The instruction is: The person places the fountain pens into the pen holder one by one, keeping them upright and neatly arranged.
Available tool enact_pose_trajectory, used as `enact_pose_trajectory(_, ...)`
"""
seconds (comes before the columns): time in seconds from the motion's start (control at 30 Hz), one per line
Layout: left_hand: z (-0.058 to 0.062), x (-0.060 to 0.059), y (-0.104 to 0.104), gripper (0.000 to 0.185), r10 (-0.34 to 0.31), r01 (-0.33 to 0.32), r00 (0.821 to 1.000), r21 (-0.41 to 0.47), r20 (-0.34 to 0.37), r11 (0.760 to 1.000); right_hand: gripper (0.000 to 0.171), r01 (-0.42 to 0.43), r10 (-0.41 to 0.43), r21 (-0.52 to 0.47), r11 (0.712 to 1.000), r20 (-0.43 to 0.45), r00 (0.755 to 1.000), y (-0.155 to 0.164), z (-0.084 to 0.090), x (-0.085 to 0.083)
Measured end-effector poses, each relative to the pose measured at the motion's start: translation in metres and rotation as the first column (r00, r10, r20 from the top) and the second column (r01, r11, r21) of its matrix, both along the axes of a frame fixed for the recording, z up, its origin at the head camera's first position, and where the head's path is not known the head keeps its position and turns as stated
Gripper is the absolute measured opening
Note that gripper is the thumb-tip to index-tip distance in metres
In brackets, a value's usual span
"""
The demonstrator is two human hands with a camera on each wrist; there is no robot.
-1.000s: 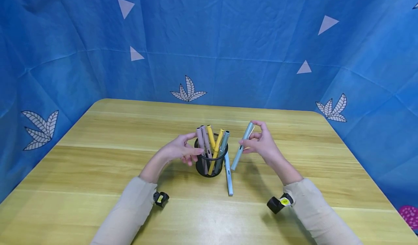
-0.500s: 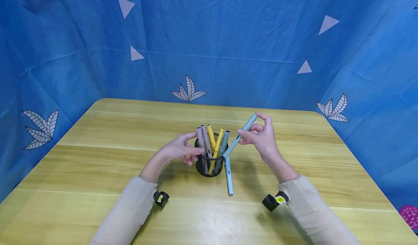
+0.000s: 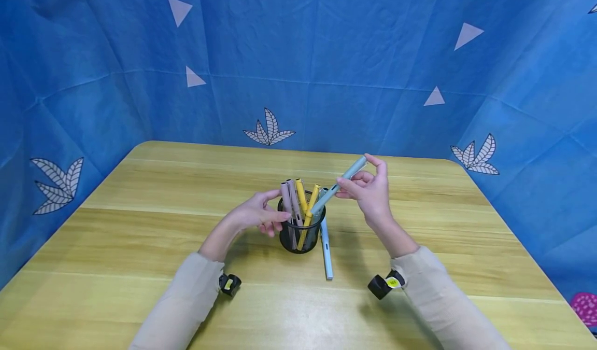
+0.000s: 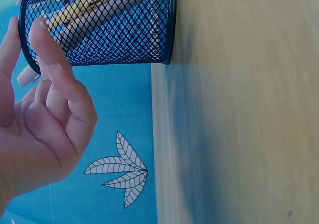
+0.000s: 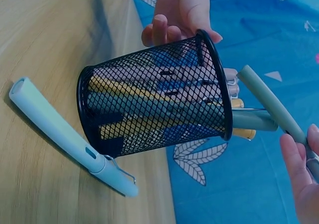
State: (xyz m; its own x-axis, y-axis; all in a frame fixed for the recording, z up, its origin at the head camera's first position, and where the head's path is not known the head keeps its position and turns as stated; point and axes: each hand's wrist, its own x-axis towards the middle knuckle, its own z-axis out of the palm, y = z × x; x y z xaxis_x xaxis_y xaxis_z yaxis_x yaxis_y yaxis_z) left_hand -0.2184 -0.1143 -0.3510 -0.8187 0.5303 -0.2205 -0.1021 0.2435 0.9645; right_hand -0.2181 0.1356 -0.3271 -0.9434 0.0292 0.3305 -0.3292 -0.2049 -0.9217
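A black mesh pen holder (image 3: pixel 286 240) stands upright mid-table, with two lilac pens (image 3: pixel 285 197), two yellow pens (image 3: pixel 299 192) and a grey-green pen (image 5: pixel 254 119) in it. My left hand (image 3: pixel 261 212) holds its rim from the left, thumb in front and index finger behind. Over the opening, my right hand (image 3: pixel 373 194) pinches another grey-green capped pen (image 3: pixel 352 169) between thumb and fingers. That pen slants, its lower end overlapping the standing pens in the head view; in the right wrist view this end (image 5: pixel 254 79) is beyond the rim. A light blue pen (image 3: pixel 328 256) lies beside the holder.
The wooden table (image 3: pixel 140 225) has blue patterned cloth (image 3: pixel 308 54) hanging behind it and at both sides. Black wrist cameras (image 3: pixel 380 287) sit at both sleeve cuffs, low over the tabletop.
My right hand has raised the grey-green pen and carried its lower end leftward over the holder, tilting it more. My left hand, the holder and the light blue pen have stayed put.
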Motion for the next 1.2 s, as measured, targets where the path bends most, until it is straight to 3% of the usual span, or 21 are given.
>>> enact_pose_trajectory(0.13, -0.001, 0.000, 0.000, 0.080, -0.004, 0.004, 1.000, 0.004, -0.004, 1.000, 0.075, 0.017, -0.016, 0.020, 1.000, -0.027, 0.999, 0.000, -0.009, -0.008)
enact_pose_trajectory(0.3, 0.000, 0.000, 0.000, 0.080, -0.002, 0.002, 1.000, 0.003, -0.005, 1.000, 0.077, -0.034, 0.032, -0.011, 0.999, -0.104, 0.994, 0.007, -0.034, -0.030)
enact_pose_trajectory(0.57, 0.001, 0.001, 0.000, 0.078, -0.002, 0.002, 1.000, 0.008, 0.006, 1.000, 0.068, 0.053, -0.038, 0.120, 0.991, -0.121, 0.992, -0.013, 0.003, 0.010)
enact_pose_trajectory(0.8, 0.001, 0.001, 0.000, 0.079, -0.002, 0.002, 1.000, 0.005, 0.002, 1.000, 0.070, 0.090, -0.033, 0.238, 0.967, -0.235, 0.971, -0.019, -0.003, 0.014)
enact_pose_trajectory(1.2, 0.001, 0.001, 0.000, 0.077, -0.013, 0.013, 1.000, 0.015, -0.006, 1.000, 0.061, 0.149, -0.008, 0.375, 0.915, -0.352, 0.936, -0.024, -0.014, 0.017)
